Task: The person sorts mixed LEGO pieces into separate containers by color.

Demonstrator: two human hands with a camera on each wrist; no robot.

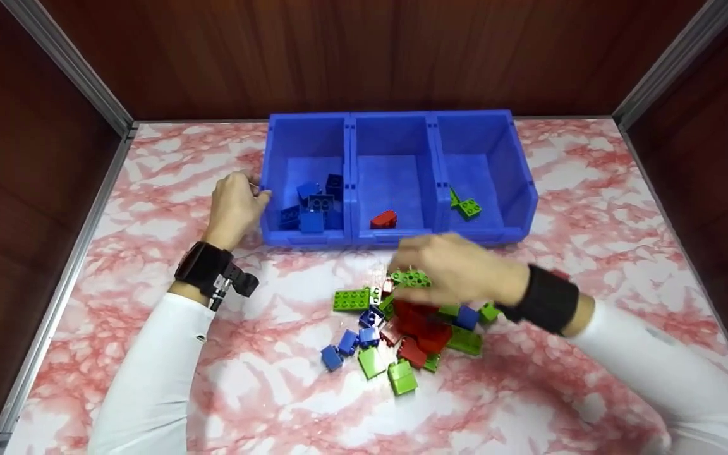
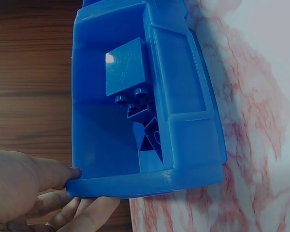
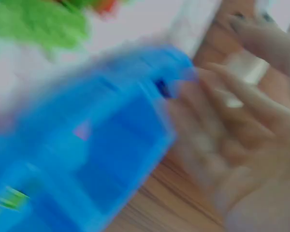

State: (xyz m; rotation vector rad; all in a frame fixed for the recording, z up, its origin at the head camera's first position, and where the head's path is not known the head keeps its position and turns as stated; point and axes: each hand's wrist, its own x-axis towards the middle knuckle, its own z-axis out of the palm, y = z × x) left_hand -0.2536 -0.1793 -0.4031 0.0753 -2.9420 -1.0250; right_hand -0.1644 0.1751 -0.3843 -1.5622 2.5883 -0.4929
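A blue three-compartment bin stands on the table. My left hand pinches the rim of its left side; in the left wrist view the thumb lies on the rim and the fingers pass under it. Over the brick pile is my right hand, and a green brick shows by its fingers. The right wrist view is blurred; there the thumb stands apart from the fingers, with only background showing between them. Blue bricks fill part of the left compartment, a red brick the middle, green bricks the right.
Red bricks, blue bricks and green bricks lie loose in front of the bin. The marbled table is enclosed by dark wooden walls at the back and both sides.
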